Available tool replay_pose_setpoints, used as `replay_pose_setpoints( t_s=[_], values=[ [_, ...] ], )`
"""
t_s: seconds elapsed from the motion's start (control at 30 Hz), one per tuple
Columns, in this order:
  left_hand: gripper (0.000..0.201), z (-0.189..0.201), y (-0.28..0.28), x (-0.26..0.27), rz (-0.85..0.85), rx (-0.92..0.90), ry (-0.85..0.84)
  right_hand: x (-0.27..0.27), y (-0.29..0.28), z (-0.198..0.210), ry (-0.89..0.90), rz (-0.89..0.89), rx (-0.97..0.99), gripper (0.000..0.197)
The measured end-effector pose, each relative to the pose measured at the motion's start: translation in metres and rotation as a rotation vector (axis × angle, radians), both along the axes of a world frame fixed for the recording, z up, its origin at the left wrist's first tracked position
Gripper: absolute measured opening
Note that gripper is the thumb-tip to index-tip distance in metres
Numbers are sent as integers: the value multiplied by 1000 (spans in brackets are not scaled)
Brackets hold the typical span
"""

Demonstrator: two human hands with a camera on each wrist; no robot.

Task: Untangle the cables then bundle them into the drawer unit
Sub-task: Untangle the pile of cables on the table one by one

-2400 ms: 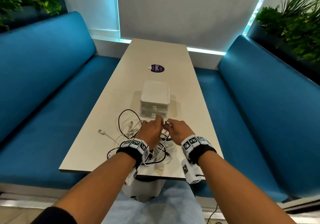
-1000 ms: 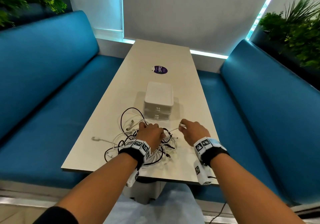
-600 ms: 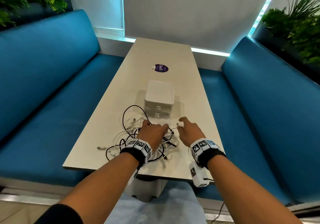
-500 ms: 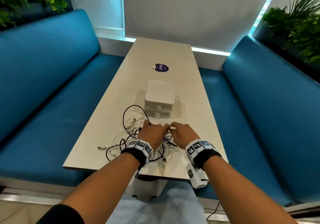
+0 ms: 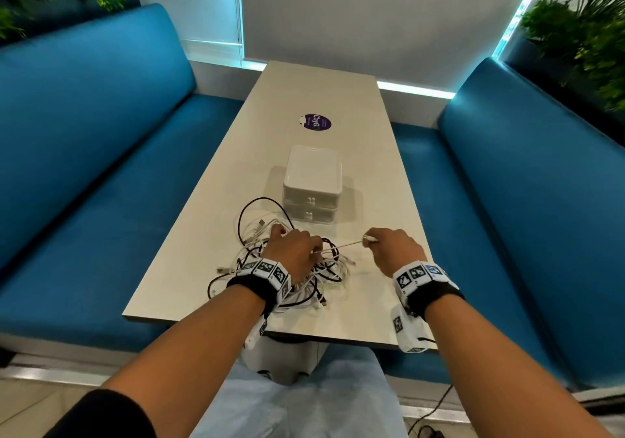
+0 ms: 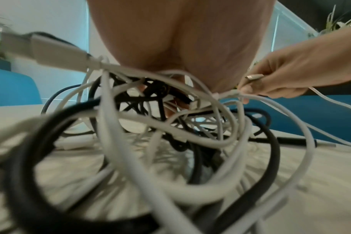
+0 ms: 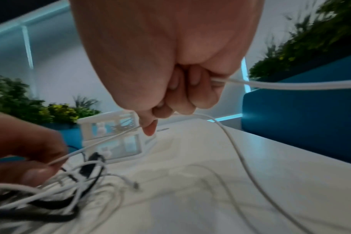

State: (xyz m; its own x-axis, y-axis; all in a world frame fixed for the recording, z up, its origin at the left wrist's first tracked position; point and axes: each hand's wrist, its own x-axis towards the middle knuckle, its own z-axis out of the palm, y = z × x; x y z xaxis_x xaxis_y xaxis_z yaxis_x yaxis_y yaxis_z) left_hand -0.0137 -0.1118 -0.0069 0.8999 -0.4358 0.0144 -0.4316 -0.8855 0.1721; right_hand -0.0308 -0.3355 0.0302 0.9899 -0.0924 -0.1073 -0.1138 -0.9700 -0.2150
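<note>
A tangle of black and white cables [image 5: 270,268] lies on the near end of the table [image 5: 338,92]. My left hand [image 5: 301,249] rests on the tangle and pinches a white cable [image 5: 341,245] at the heap. That cable runs taut to the right, where my right hand [image 5: 380,243] pinches its plug end [image 5: 370,238] above the table. In the right wrist view my right hand's fingers [image 7: 170,98] curl round the white cable [image 7: 102,142]. The white two-drawer unit [image 5: 313,184] stands just behind the tangle, both drawers closed. In the left wrist view the cables [image 6: 150,126] hide my fingertips.
A round purple sticker [image 5: 316,123] lies on the table beyond the drawer unit. Blue benches [image 5: 84,167] flank the table on both sides, with plants [image 5: 588,41] behind them. A loose plug [image 5: 221,269] sticks out left of the tangle.
My right hand has moved right, away from the left hand, drawing the white cable taut out of the tangle. The left hand has stayed on the heap.
</note>
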Motion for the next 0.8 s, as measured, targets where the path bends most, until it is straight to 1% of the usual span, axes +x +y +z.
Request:
replay_pose_setpoints(
  t_s=[0.07,0.13,0.23,0.3,0.37,0.4,0.47,0.53,0.63,0.8],
  values=[
    [18,-1,2,1,16,-19,36,-3,-16,-3,15,-67,-32,29],
    [18,-2,3,1,21,-26,31,-6,-25,-4,6,-117,-44,28],
    [23,-4,2,0,18,-16,9,-9,-23,-7,-14,-113,-49,26],
    [23,-6,1,-2,21,-6,-4,-10,-12,-6,-31,-80,-51,31],
    [21,-7,-1,-3,24,13,-16,-10,5,-5,-60,-8,-23,39],
    [20,-7,-3,-4,24,21,-29,-11,15,-5,-71,37,8,38],
    [19,-6,-5,-5,17,26,-55,-10,37,-7,-74,136,77,31],
    [22,-5,-5,-6,3,35,-67,-6,54,-11,-19,216,121,26],
    [24,-6,-1,-4,-1,52,-68,1,66,-16,58,221,160,23],
    [24,-8,1,-1,-1,46,-63,9,60,-16,69,219,151,22]
  ],
)
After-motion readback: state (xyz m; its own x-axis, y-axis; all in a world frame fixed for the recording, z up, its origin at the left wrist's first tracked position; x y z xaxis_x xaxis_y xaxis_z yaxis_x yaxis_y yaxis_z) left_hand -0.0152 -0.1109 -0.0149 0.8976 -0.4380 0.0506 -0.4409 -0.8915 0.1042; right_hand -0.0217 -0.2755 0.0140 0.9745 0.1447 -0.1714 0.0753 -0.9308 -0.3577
